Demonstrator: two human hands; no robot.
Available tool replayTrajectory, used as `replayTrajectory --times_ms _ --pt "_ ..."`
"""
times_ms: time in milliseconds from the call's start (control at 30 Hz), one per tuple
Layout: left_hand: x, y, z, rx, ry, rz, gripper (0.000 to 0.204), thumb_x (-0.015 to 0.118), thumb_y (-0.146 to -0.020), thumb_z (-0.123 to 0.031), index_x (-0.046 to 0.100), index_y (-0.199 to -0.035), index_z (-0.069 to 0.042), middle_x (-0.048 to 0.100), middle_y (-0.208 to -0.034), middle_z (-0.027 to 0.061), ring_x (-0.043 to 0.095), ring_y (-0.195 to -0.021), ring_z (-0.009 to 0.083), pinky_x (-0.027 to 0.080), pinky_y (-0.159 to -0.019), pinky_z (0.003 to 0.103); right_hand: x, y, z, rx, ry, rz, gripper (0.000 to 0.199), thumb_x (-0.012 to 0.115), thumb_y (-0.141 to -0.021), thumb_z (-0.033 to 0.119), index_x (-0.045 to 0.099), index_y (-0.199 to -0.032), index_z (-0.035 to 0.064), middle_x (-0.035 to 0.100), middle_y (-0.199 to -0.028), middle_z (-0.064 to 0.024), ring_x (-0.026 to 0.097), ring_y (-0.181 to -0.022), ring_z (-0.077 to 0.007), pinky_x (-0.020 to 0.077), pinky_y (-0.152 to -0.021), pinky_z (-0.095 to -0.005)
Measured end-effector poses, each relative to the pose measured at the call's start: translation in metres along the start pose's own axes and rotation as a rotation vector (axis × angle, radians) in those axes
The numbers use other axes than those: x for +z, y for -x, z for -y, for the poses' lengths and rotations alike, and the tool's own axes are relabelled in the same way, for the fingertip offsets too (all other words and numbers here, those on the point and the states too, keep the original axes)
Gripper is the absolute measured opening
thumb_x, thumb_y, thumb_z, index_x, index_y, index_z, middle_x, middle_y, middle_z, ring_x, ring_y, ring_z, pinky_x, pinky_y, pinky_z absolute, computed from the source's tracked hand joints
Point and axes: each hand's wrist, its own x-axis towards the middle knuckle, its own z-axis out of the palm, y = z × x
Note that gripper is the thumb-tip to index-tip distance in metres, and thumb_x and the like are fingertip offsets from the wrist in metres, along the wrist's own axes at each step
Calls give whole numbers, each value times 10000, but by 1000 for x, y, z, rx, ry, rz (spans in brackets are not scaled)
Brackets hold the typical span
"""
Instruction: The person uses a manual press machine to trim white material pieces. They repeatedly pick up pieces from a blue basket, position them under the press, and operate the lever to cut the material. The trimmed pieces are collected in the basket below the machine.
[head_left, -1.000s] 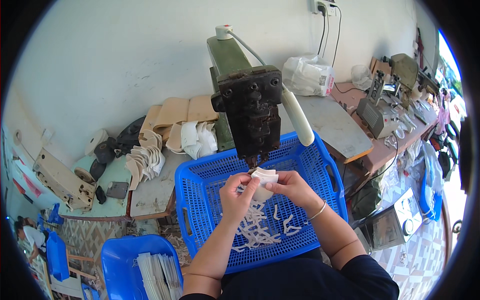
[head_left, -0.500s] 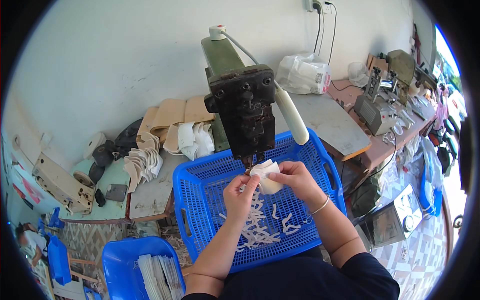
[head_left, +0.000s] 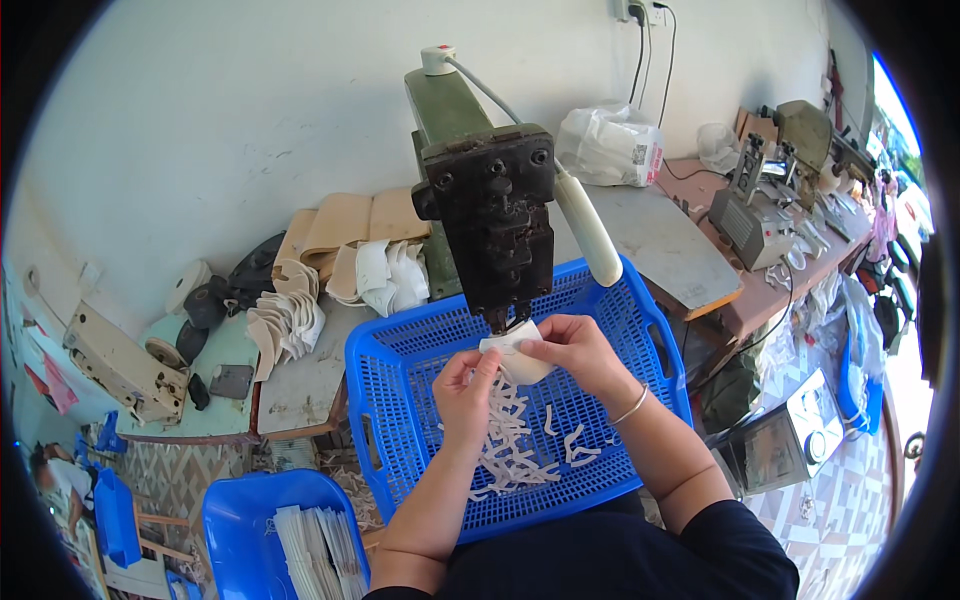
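Note:
A cream-white curved piece of sheet material (head_left: 522, 366), like a shoe part, is held up just under the working end of a green and black machine head (head_left: 497, 215). My left hand (head_left: 466, 398) pinches its left edge between thumb and fingers. On its right side, my right hand (head_left: 578, 352) grips it with the thumb lying on top. Beneath both hands is a blue plastic basket (head_left: 374, 400), with several thin white offcut strips (head_left: 515, 455) on its bottom. The machine's tip meets the piece's upper edge; whether it touches cannot be made out.
Stacked cream pieces (head_left: 283, 325) and white ones (head_left: 392, 277) lie on the worktable at left. A blue bin (head_left: 228, 520) below holds white strips. A pale handle-shaped bar (head_left: 588, 230) hangs right of the machine. A plastic bag (head_left: 608, 145) sits behind, and a grey device (head_left: 750, 230) stands right.
The cream-white piece has shifted a little left and turned under the machine's tip. My left hand has moved slightly left and down; my right hand has moved slightly left and up with it.

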Motion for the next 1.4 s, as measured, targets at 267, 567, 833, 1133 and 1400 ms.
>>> replayTrajectory --times_ms 267,567,833,1133,1400 --pt "-14 2 -1 -11 140 -45 123 655 -831 -128 613 -784 -23 612 -757 14 524 -690 60 391 -648 200 22 2 -6 -6 49 -64 203 708 -777 163 637 -804 -26 650 -736 -57 583 -644 -68 476 -588 -204" --pt "-24 28 23 -96 161 137 166 596 -834 -31 562 -995 -6 612 -967 64 577 -851 116 450 -761 241 6 16 -8 -36 276 -26 199 708 -784 174 652 -806 -16 655 -758 -48 591 -700 -75 483 -635 -226" --pt "-98 45 48 -322 568 -168 174 488 -909 -115 546 -1052 -35 597 -1062 100 578 -986 216 473 -860 368 -219 49 -98 -315 26 -1231 252 564 -881 216 570 -1024 10 589 -939 -56 537 -872 -144 432 -760 -290" --pt "-127 4 28 -202 665 -350 243 486 -902 -121 526 -1102 11 575 -1115 107 542 -1050 220 432 -927 368 -285 24 -143 -95 -1021 -936 449 309 -963 386 466 -1195 36 441 -1296 -155 374 -1225 -325 301 -1045 -480" --pt "-167 -186 -59 130 476 -179 271 552 -876 -159 517 -1079 18 584 -1074 98 551 -1022 193 439 -901 324 -273 22 -164 296 -572 -489 435 406 -938 363 539 -1107 -14 606 -1048 -160 593 -931 -320 496 -815 -389"
